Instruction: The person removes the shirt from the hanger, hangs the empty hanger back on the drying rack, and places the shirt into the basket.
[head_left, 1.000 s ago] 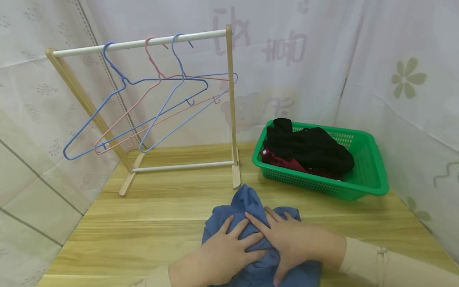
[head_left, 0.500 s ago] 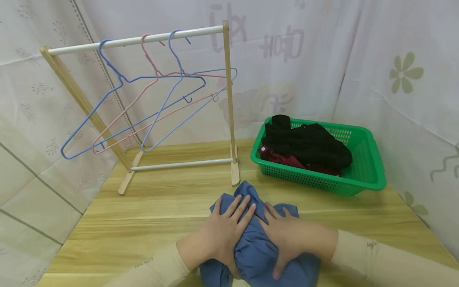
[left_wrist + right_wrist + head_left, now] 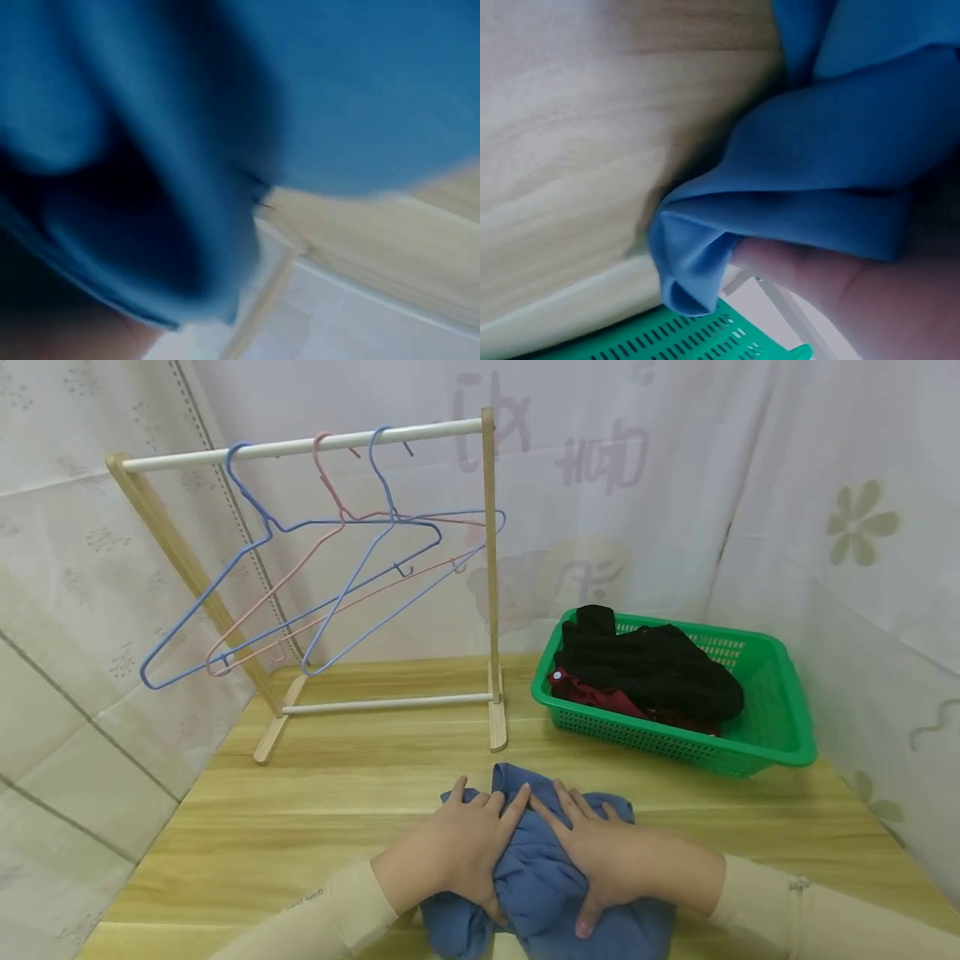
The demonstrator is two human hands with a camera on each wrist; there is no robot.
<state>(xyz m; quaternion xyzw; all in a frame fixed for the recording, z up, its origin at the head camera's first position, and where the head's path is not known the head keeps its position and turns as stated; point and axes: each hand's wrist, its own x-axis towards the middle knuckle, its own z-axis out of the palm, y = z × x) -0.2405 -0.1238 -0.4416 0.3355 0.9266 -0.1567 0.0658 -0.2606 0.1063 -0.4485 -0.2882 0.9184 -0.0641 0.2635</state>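
A crumpled blue garment (image 3: 536, 868) lies bunched on the wooden table at the near edge of the head view. My left hand (image 3: 457, 847) presses on its left part, index and little fingers spread, the middle ones bent into the cloth. On the right part rests my right hand (image 3: 607, 856), fingers fanned out and thumb pointing toward me. Folds of the blue garment (image 3: 367, 90) fill most of the blurred left wrist view. In the right wrist view, a finger (image 3: 795, 274) lies against a fold of the garment (image 3: 832, 142).
At the back left stands a wooden rack (image 3: 491, 560) with a white bar, holding blue hangers (image 3: 202, 597) and a pink hanger (image 3: 288, 575). A green basket (image 3: 798, 710) at the back right contains black clothing (image 3: 648, 664) and dark red clothing (image 3: 600, 695).
My left hand has shifted up and left over the garment, and its middle fingers have bent since half a second ago. The cloth is more bunched between the hands; the right hand stays nearly in place.
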